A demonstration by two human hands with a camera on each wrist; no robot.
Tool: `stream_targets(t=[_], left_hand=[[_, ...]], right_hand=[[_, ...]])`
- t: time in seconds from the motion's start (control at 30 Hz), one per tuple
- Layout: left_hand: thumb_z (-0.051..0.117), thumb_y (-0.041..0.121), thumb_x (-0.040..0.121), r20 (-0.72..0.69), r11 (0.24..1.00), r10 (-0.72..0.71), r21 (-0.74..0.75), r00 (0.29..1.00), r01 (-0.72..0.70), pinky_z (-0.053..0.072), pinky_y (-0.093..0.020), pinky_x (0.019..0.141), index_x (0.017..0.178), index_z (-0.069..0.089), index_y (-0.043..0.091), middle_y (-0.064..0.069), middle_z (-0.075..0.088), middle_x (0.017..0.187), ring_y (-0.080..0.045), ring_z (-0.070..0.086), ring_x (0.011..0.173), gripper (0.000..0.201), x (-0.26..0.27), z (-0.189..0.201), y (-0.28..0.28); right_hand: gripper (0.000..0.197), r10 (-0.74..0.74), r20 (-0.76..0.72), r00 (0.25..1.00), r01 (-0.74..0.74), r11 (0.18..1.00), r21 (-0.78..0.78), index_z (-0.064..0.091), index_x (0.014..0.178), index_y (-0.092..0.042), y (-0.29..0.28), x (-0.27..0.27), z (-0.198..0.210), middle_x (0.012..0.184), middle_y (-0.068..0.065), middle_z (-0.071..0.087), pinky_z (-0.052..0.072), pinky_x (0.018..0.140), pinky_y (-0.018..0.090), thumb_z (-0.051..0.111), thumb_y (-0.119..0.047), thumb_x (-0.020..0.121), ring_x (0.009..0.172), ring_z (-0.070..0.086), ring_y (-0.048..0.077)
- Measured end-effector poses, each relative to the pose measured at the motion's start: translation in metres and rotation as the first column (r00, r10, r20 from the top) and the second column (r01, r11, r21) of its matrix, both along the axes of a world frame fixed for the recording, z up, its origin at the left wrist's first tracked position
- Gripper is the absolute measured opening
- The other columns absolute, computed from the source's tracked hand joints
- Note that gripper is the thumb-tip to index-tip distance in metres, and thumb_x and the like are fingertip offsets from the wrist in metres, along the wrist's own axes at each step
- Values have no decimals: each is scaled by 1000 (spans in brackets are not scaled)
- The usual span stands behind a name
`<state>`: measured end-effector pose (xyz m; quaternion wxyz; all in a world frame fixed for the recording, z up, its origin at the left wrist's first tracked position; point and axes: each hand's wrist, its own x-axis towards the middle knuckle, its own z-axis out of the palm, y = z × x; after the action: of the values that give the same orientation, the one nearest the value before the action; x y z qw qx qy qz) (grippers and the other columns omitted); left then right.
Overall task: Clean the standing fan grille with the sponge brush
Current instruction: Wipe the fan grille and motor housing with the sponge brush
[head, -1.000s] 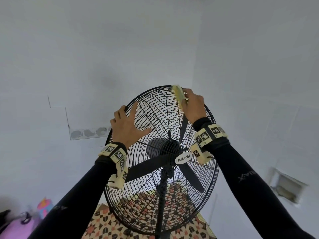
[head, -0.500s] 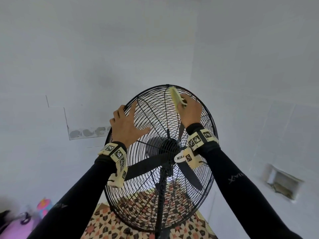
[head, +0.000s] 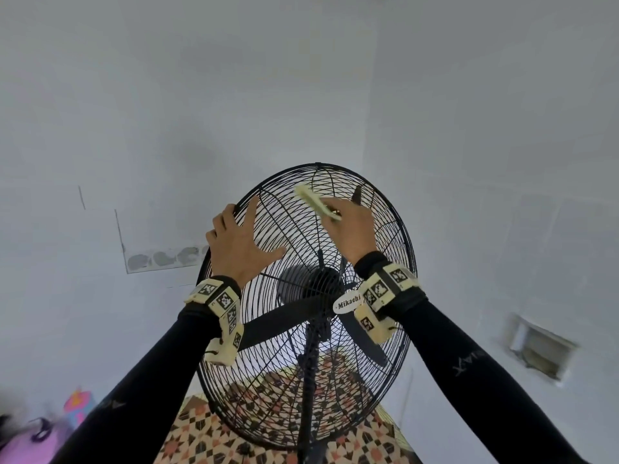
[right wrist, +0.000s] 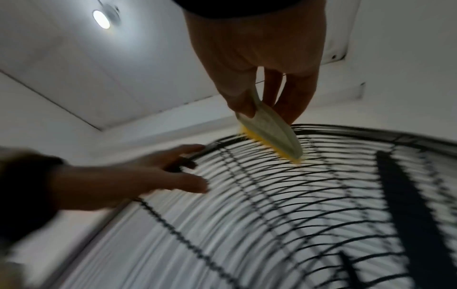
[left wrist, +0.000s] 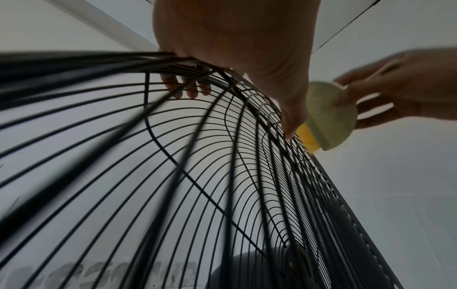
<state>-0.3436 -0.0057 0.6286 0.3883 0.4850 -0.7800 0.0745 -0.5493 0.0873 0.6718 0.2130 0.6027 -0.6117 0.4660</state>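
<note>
Both arms raised, in black sleeves with tagged wristbands. Left hand point(head: 239, 244) spread, fingers hooked over the grille point(head: 395, 249) rim, thumb out along the wires. Right hand point(head: 351, 229) pinching the brush point(head: 316, 204) between thumb and fingers.

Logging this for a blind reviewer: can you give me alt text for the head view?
The right hand holds a sponge brush against the upper part of a black standing fan grille; the left hand steadies its upper-left rim against a white wall.

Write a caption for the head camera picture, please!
Right hand scrubs the black fan grille with a sponge brush while the left hand steadies it.
</note>
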Motion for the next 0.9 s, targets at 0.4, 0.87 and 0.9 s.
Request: stream_targets(t=[0.4,0.87,0.9], left_hand=[[65,85,72,3,1000,8,0,1000,-8,35,-62,107,164,11,31,-24,27,157,-44,31,139,120,2,-1,-3],[64,85,72,11,1000,-6,12,1000,6,34,-62,109,164,10,31,-24,25,159,-44,29,140,120,3,-1,0],[64,85,72,8,1000,-13,7,1000,13,34,-62,109,164,10,31,-24,25,159,-44,29,140,120,3,-1,0]], right_hand=[[35,156,32,987,-159,984,87,70,126,-14,14,4,-5,114,1,74,45,70,2,74,-21,92,87,66,6],[34,165,244,955,-187,980,70,69,126,-12,25,-12,0,121,4,71,54,79,15,71,-14,93,98,66,11],[34,79,280,957,-90,995,28,68,127,-12,24,-18,1,121,5,71,54,78,16,70,-14,93,98,67,13]])
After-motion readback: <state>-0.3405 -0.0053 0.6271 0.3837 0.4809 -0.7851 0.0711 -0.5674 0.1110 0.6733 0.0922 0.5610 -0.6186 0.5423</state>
